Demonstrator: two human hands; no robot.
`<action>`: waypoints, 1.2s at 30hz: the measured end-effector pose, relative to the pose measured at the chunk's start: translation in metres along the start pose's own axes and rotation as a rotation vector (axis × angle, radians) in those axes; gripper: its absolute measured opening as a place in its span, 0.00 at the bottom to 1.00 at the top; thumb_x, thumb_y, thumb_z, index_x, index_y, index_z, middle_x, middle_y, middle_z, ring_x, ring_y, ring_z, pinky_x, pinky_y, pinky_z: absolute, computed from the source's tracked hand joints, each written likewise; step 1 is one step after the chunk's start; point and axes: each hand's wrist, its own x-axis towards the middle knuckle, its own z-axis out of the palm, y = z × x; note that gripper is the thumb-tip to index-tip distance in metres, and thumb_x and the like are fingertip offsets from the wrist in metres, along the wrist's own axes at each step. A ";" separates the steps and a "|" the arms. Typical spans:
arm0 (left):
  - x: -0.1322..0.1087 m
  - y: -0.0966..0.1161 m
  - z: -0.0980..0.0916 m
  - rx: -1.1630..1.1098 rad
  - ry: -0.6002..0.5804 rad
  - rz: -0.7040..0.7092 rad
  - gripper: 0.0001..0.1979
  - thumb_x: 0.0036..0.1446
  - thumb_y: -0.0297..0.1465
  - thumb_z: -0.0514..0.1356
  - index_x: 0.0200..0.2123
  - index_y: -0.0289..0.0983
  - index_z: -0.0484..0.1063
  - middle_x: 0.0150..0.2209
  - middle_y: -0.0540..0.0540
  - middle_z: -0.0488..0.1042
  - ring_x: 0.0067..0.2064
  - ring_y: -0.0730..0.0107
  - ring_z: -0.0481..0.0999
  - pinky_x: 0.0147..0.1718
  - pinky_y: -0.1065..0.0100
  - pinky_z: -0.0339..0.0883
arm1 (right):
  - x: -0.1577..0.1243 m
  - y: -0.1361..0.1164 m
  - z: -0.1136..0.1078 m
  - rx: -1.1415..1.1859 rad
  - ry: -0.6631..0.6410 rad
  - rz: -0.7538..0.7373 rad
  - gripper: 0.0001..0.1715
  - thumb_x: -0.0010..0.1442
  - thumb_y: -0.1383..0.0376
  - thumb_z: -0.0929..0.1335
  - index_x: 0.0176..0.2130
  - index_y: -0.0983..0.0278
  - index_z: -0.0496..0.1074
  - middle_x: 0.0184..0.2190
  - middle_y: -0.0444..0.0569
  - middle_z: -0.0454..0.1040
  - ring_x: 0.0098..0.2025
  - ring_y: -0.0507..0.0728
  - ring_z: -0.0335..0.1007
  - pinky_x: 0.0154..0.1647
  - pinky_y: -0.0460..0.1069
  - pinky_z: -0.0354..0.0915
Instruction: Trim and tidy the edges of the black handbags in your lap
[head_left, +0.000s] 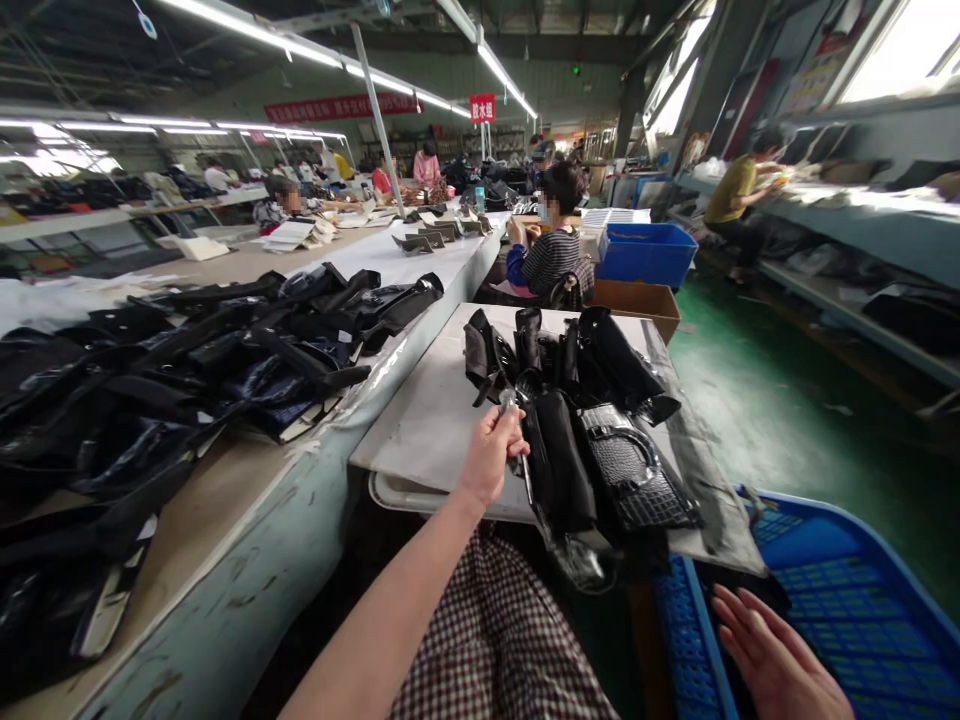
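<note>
The left hand [495, 455] pinched clear plastic [508, 398] at centre; the right hand [776, 650], fingers extended, was at the blue basket [862, 565], lower right. Heaped black pieces [262, 350], left, seemed pending; the textured bag [637, 475], right of centre, seemed unfinished.

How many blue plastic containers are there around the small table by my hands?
2: a blue basket at lower right, by the right hand, and a blue bin beyond the small table, behind the cardboard box. Others may be hidden.
</note>
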 end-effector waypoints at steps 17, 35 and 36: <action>-0.149 0.144 -0.105 -0.301 -0.505 -0.255 0.07 0.59 0.30 0.61 0.36 0.33 0.75 0.14 0.61 0.44 0.13 0.88 0.40 0.11 0.82 0.46 | -0.064 -0.044 0.167 -0.169 -0.729 -0.544 0.51 0.53 0.57 0.75 0.66 0.48 0.48 0.62 0.48 0.58 0.64 0.63 0.54 0.63 0.58 0.57; -0.155 0.071 -0.113 1.206 -0.572 0.345 0.35 0.57 0.49 0.61 0.63 0.44 0.57 0.61 0.41 0.64 0.61 0.53 0.62 0.61 0.51 0.56 | -0.079 -0.021 0.179 -0.372 -0.690 0.268 0.21 0.60 0.49 0.68 0.33 0.65 0.68 0.23 0.42 0.66 0.18 0.48 0.58 0.11 0.41 0.53; -0.158 0.064 -0.109 1.279 -0.635 0.430 0.35 0.57 0.47 0.61 0.64 0.42 0.57 0.60 0.39 0.65 0.61 0.52 0.62 0.61 0.49 0.56 | -0.079 -0.022 0.180 -0.368 -0.683 0.261 0.21 0.59 0.49 0.69 0.32 0.65 0.67 0.22 0.41 0.64 0.18 0.47 0.57 0.11 0.40 0.53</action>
